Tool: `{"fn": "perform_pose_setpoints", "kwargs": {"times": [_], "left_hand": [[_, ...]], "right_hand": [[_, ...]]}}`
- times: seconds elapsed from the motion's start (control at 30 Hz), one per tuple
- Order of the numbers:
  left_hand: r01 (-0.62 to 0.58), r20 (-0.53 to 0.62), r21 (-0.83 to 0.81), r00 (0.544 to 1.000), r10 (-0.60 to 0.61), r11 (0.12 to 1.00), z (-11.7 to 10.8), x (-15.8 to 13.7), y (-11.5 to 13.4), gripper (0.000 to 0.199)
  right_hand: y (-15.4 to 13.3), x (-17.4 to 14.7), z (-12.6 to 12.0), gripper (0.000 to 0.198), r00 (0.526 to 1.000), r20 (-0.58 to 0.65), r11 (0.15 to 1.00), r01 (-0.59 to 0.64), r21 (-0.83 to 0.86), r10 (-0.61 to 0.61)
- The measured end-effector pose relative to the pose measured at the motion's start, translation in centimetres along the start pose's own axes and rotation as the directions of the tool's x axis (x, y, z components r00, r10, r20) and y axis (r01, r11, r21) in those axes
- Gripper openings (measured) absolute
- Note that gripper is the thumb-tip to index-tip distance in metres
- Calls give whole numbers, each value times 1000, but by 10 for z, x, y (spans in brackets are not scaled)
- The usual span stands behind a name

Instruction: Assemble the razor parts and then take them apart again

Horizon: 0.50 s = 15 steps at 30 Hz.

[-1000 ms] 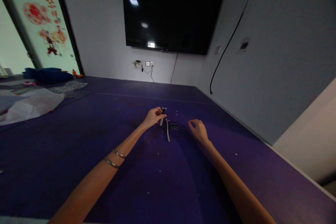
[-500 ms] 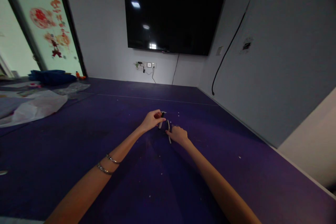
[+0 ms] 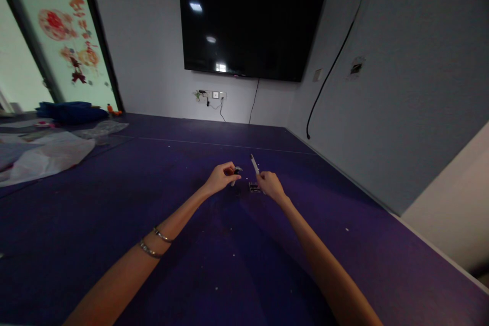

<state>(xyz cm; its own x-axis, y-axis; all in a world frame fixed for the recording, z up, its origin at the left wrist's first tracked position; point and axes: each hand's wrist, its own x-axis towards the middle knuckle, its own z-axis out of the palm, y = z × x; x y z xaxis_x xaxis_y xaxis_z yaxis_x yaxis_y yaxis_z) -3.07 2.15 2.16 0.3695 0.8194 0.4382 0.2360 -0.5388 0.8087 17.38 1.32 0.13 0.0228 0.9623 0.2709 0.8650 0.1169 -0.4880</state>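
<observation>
Lifted rod since last frame, gripping near end in closed right hand; pinching tool in left hand.

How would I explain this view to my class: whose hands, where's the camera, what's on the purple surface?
No machine here: one person works bare-handed, filmed by a camera worn on their head, looking forward and down. The left hand holds a black-and-white item, too small to identify. The right hand holds a slim pale stick with a dark tip. On the purple surface, a small dark piece lies near the right hand, and a crumpled whitish sheet far left.
</observation>
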Motion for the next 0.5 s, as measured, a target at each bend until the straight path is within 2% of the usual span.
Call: {"fn": "perform_pose_setpoints", "kwargs": {"times": [0.07, 0.13, 0.33, 0.5], "left_hand": [[15, -6, -6, 1000, -15, 1000, 1, 1, -1, 24], [29, -16, 3, 999, -29, 1000, 3, 1, -1, 24], [-6, -7, 15, 1000, 6, 1000, 5, 2, -2, 24], [-63, -8, 7, 998, 63, 998, 5, 2, -2, 26]], "right_hand": [[8, 5, -18, 35, 997, -26, 979, 73, 188, -70], [13, 8, -37, 34, 987, -69, 942, 162, 295, -148], [15, 1, -85, 35, 963, -113, 926, 268, 266, -246], [3, -12, -104, 39, 963, -75, 921, 268, 285, -257]]}}
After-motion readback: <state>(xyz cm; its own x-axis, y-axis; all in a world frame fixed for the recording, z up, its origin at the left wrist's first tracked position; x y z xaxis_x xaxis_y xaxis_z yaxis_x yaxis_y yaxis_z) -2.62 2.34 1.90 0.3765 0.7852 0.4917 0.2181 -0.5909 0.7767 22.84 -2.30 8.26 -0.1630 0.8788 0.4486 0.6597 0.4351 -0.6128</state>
